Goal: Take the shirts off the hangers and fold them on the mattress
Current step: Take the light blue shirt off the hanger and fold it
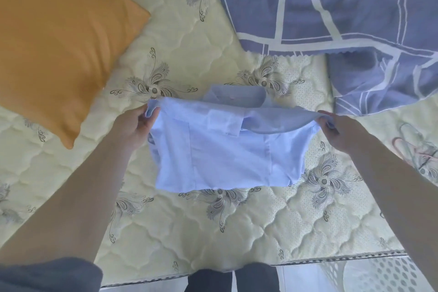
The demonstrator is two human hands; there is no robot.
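On the quilted mattress (189,232), with the orange pillow (59,42) upper left and the checked duvet (331,7) upper right, our partly folded blue shirt (225,156) sat mid-frame, our left hand (135,125) and right hand (339,133) each pinching a top corner, so we judged a final fold next, needing level edges.

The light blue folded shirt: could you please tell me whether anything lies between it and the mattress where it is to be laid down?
Nothing visible does. The left hand and right hand pinch the upper corners of the light blue shirt over bare cream quilted mattress; the orange pillow and blue checked duvet lie apart from it.
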